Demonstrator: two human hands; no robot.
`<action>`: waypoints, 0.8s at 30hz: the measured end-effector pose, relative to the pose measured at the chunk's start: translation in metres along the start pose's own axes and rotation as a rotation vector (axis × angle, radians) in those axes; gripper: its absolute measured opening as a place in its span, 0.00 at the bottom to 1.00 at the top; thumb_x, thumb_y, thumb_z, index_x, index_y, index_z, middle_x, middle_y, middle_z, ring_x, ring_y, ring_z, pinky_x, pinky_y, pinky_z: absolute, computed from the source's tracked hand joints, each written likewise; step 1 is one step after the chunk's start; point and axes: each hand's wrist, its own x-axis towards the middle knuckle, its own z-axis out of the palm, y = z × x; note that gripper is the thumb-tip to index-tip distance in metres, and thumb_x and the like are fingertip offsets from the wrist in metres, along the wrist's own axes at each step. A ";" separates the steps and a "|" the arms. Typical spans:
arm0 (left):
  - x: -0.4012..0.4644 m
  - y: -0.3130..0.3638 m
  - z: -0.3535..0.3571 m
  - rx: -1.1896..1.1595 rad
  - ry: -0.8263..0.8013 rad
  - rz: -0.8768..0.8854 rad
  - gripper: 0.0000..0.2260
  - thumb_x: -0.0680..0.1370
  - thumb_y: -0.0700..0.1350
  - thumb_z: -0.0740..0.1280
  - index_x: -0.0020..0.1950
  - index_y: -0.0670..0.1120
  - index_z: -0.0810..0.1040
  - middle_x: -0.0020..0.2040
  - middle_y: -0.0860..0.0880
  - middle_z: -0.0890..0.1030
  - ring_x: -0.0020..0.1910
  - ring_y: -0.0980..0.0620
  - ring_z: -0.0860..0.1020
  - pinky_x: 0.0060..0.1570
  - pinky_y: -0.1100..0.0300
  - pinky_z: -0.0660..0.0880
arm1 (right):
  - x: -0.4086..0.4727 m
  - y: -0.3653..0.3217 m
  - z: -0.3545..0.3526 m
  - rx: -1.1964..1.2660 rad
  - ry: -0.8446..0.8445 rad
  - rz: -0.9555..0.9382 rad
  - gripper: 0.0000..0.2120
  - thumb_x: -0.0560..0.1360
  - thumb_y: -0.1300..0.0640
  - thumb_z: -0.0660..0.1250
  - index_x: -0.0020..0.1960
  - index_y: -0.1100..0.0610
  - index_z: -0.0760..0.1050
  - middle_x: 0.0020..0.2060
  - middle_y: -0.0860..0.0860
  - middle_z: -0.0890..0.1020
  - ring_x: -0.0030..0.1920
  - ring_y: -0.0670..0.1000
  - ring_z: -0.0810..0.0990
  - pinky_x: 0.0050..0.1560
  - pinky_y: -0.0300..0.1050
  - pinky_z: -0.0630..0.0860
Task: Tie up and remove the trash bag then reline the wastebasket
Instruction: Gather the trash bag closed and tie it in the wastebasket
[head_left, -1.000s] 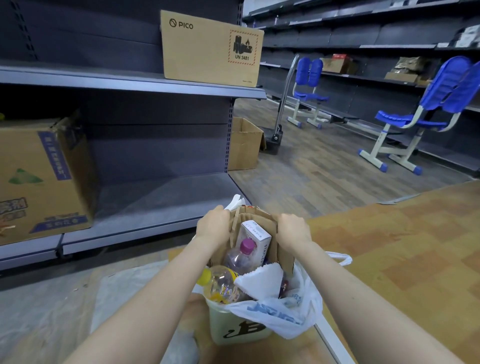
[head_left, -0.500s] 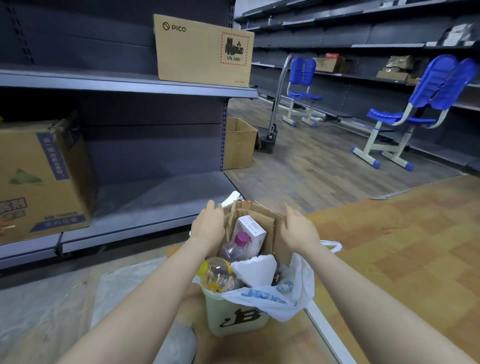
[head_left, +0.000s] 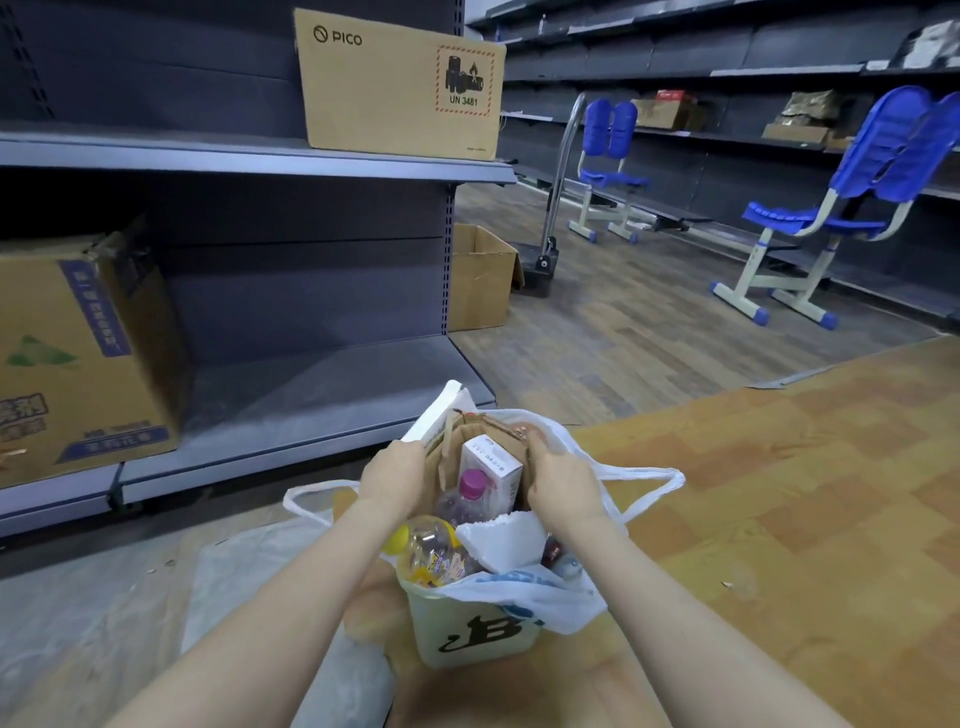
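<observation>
Floor (head_left: 779, 493), upright overfilled wastebasket (head_left: 467, 631)

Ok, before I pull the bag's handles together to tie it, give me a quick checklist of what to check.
1. Right handle free: ok, loops out loose.
2. Left handle free: ok.
3. Trash below bag rim: not ok, cardboard and white board stick up.
4. Left hand free: not ok, on the cardboard.
5. Right hand free: not ok, pressing cardboard.
6. Bin upright: ok.
</observation>
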 end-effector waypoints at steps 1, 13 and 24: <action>0.003 -0.003 0.000 0.001 -0.010 0.007 0.13 0.77 0.33 0.56 0.58 0.38 0.75 0.56 0.40 0.78 0.54 0.40 0.79 0.49 0.53 0.75 | 0.002 -0.001 0.002 -0.010 -0.006 0.008 0.26 0.74 0.66 0.55 0.71 0.55 0.61 0.51 0.58 0.81 0.48 0.61 0.81 0.37 0.46 0.67; -0.008 0.004 -0.002 0.269 -0.052 0.122 0.14 0.79 0.34 0.57 0.61 0.42 0.75 0.59 0.45 0.78 0.58 0.44 0.79 0.51 0.56 0.76 | -0.012 0.008 0.004 -0.081 -0.093 0.065 0.32 0.77 0.65 0.54 0.77 0.51 0.47 0.53 0.55 0.80 0.48 0.56 0.79 0.35 0.44 0.68; -0.010 0.030 0.000 0.205 -0.020 0.314 0.10 0.77 0.38 0.60 0.55 0.43 0.77 0.57 0.45 0.78 0.57 0.44 0.76 0.49 0.54 0.73 | 0.000 0.010 0.001 -0.188 -0.154 -0.045 0.34 0.76 0.67 0.55 0.78 0.52 0.47 0.61 0.55 0.74 0.54 0.58 0.78 0.38 0.46 0.66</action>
